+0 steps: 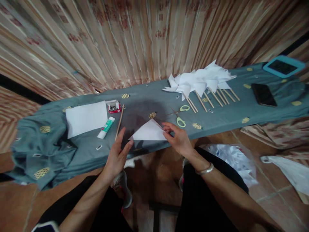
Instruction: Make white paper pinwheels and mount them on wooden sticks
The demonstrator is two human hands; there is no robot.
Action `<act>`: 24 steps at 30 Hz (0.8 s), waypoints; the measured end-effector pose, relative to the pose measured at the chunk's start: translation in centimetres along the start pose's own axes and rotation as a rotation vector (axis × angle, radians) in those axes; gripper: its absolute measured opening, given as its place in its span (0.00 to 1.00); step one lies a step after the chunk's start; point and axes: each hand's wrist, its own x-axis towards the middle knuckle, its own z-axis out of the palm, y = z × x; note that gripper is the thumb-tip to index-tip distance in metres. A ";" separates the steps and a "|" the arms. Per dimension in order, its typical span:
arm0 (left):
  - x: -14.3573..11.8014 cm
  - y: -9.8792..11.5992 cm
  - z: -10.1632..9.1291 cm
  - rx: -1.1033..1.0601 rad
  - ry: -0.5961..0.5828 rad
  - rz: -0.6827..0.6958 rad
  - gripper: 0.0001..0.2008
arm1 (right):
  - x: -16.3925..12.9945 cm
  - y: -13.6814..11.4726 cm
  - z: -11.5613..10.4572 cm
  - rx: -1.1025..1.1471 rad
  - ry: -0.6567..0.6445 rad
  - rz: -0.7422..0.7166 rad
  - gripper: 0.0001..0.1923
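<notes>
Noted white triangular paper (147, 132) on blue-grey pineapple-printed cloth (138, 100), between bare left hand (117, 155), loosely spread, gripping nothing, with thumb at one corner, and silver-bangled right hand (179, 138), half-curled, partly hiding opposite corner, with pinch indeterminable.

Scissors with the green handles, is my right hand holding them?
No, the scissors lie on the tablecloth, just beyond the right hand.

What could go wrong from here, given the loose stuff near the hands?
The folded paper lies close to the cloth-covered table's near edge; a nudge might slide it off.
The scissors lie with handles spread just beyond the right hand; reaching forward might brush the blades.
The small red box is open; a knock could spill its contents.
</notes>
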 end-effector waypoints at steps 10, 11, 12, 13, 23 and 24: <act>1.0 3.1 1.0 -1.009 -0.059 -0.479 0.26 | 1.0 -1.7 -1.8 0.244 0.201 -0.112 0.08; 0.9 3.4 1.2 -1.072 -0.121 -0.509 0.27 | 1.0 -2.1 -1.7 0.218 0.203 -0.137 0.09; 0.8 3.6 1.4 -1.119 -0.168 -0.530 0.27 | 0.9 -2.4 -1.4 0.193 0.201 -0.170 0.09; 0.8 3.8 1.7 -1.150 -0.200 -0.541 0.27 | 0.8 -2.8 -1.2 0.170 0.194 -0.213 0.10; 3.1 5.6 3.4 -1.094 0.052 -0.555 0.14 | 0.8 -2.4 -2.1 -0.071 0.123 -0.409 0.13; 3.3 5.8 3.5 -1.079 0.078 -0.553 0.11 | 1.4 -1.5 -3.0 -0.143 0.136 -0.361 0.15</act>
